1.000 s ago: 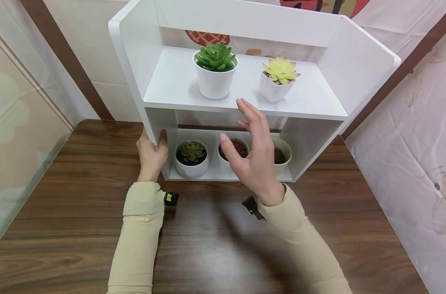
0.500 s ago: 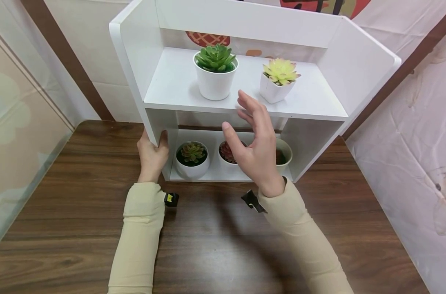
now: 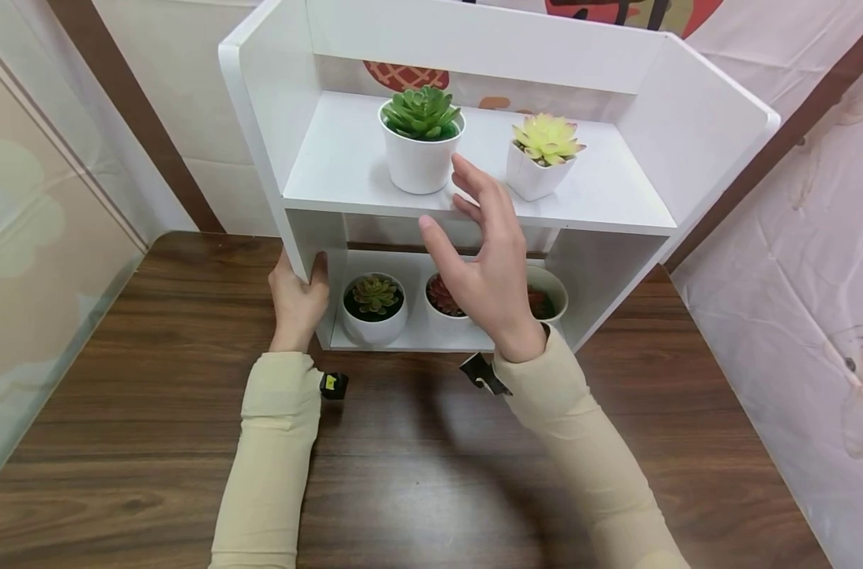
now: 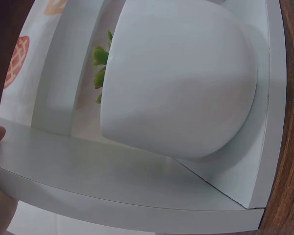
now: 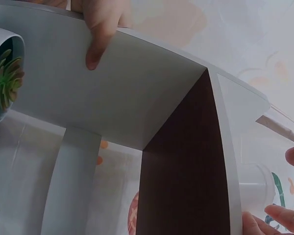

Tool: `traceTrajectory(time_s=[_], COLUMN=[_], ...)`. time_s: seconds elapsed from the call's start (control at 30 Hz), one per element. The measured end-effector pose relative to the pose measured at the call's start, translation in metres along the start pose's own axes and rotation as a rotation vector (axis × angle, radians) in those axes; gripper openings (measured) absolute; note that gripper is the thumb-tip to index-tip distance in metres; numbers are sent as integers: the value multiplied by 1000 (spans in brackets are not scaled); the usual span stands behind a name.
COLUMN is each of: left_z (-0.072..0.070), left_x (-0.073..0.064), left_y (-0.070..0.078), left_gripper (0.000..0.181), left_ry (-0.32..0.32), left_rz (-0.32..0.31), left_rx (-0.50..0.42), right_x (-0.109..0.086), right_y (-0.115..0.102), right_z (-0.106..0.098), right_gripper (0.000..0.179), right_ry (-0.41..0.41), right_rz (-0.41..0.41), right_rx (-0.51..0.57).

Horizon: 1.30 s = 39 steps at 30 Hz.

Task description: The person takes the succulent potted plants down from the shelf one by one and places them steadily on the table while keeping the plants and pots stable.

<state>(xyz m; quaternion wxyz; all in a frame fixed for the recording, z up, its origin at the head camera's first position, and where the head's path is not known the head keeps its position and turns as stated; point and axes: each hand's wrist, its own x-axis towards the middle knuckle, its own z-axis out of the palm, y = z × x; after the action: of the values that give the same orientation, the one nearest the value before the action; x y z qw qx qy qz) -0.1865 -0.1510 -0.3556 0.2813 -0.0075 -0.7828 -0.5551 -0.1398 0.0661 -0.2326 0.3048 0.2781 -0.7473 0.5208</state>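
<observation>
One side of the white shelf (image 3: pixel 282 111) is gripped by the left hand (image 3: pixel 299 307), maybe to steady it; the right hand (image 3: pixel 493 269) (loose, holding nothing) is near the green plant (image 3: pixel 422 114) on the upper level.

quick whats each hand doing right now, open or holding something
Left hand: holding the left side of the shelf.
Right hand: open, holding nothing, fingers near the white pot with the green plant.
</observation>
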Motion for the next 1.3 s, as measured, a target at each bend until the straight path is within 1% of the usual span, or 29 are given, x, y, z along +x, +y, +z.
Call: traceTrajectory(time_s=[0.3, 0.6, 0.9, 1.1, 1.3], left_z=[0, -1, 0, 1, -2], left_x=[1, 0, 0, -1, -1], left_y=[-1, -1, -1, 0, 1], left_gripper=[33, 34, 33, 33, 34], left_ry=[1, -7, -3, -13, -9], left_rz=[-1, -3, 19, 24, 24], left_rx=[0, 11, 11, -13, -19], right_x=[8, 16, 27, 34, 41], right_y=[-1, -3, -6, -8, -9], right_z=[3, 2, 6, 10, 18], right_gripper=[57, 62, 73, 82, 84], right_ry=[-19, -33, -26, -32, -8], right_rz=[51, 130, 211, 258, 304], right_rx=[-17, -38, -63, -78, -85])
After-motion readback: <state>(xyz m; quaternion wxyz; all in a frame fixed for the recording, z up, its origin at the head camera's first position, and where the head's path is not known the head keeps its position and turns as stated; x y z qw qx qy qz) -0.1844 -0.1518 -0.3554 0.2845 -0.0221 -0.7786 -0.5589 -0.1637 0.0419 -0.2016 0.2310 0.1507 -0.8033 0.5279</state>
